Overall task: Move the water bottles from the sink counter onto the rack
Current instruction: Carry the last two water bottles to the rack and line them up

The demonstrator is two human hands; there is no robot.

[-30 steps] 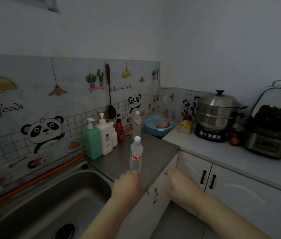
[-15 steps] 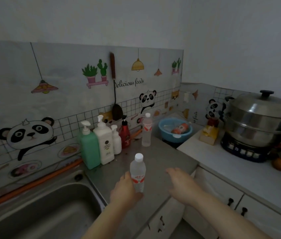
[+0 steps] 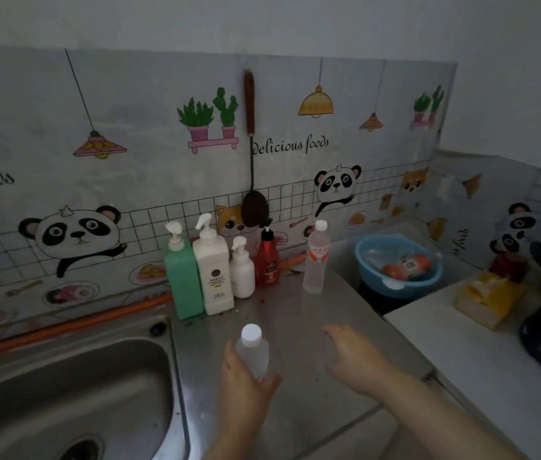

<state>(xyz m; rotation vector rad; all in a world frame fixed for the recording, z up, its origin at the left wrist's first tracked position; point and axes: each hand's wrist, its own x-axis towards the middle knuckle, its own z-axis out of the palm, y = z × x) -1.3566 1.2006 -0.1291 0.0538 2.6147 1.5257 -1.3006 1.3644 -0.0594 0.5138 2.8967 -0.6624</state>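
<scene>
A clear water bottle with a white cap (image 3: 253,349) stands on the steel sink counter (image 3: 299,327) near its front. My left hand (image 3: 242,376) is wrapped around its lower half. A second water bottle with a red label (image 3: 316,257) stands upright at the back of the counter, by the wall. My right hand (image 3: 352,355) hovers over the counter to the right of the near bottle, fingers apart, holding nothing. No rack is in view.
The sink basin (image 3: 63,393) lies at the left. Several pump bottles, green (image 3: 183,277), white (image 3: 213,270) and red (image 3: 266,257), line the back wall. A blue bowl (image 3: 398,263) sits in a recess at the right. Yellow packets (image 3: 488,297) rest on the white counter.
The camera has moved closer and tilted down. My left hand has closed around the near bottle. My right hand has reached further over the counter.
</scene>
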